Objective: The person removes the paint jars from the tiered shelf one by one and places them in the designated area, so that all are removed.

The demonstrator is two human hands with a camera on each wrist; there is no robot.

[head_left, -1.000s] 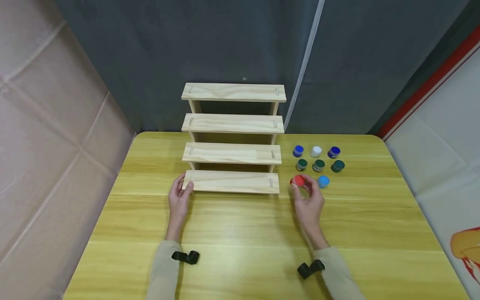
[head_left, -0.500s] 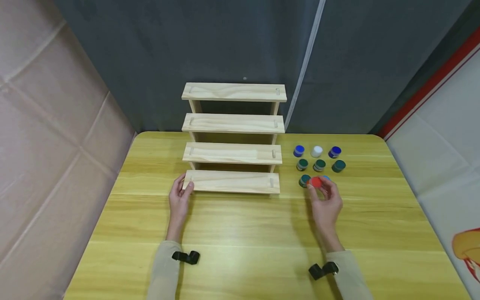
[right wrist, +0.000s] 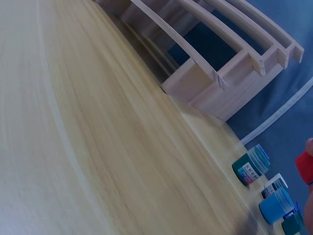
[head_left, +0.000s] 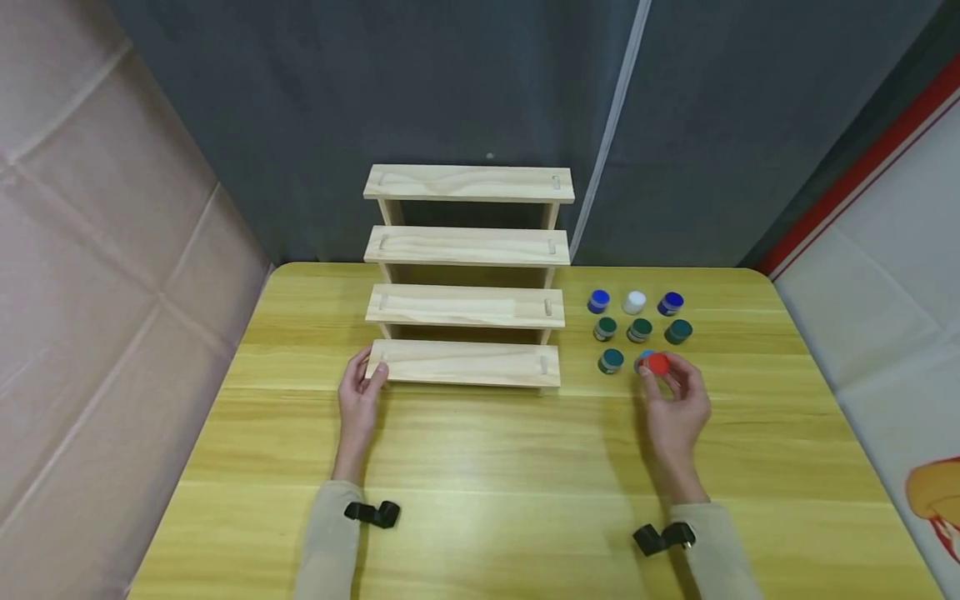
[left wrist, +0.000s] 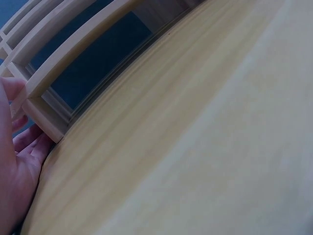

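A stepped wooden display rack (head_left: 465, 307) with several shelves stands at the back of the table. My left hand (head_left: 360, 400) grips the left end of its lowest shelf, thumb on top and the other fingers at the side. Between thumb and fingers, my right hand (head_left: 678, 408) pinches a small paint jar with a red lid (head_left: 657, 364). In the head view this jar overlaps a light blue jar (head_left: 642, 358), which is partly hidden behind it. Left of that is a green-lidded jar (head_left: 611, 361). The right wrist view catches only part of the red lid (right wrist: 304, 167) at its edge.
Further back, several jars stand in rows: green-lidded ones (head_left: 639, 331), blue-lidded ones (head_left: 598, 302) and a white-lidded one (head_left: 634, 302). A dark curtain (head_left: 300, 125) hangs behind the table (head_left: 480, 467), with light padded panels (head_left: 97, 333) at the left.
My right hand has moved rightward with the red-lidded jar, from the front-left jar spot to the light blue jar. A green-lidded jar has come into view there. The left hand stays put.
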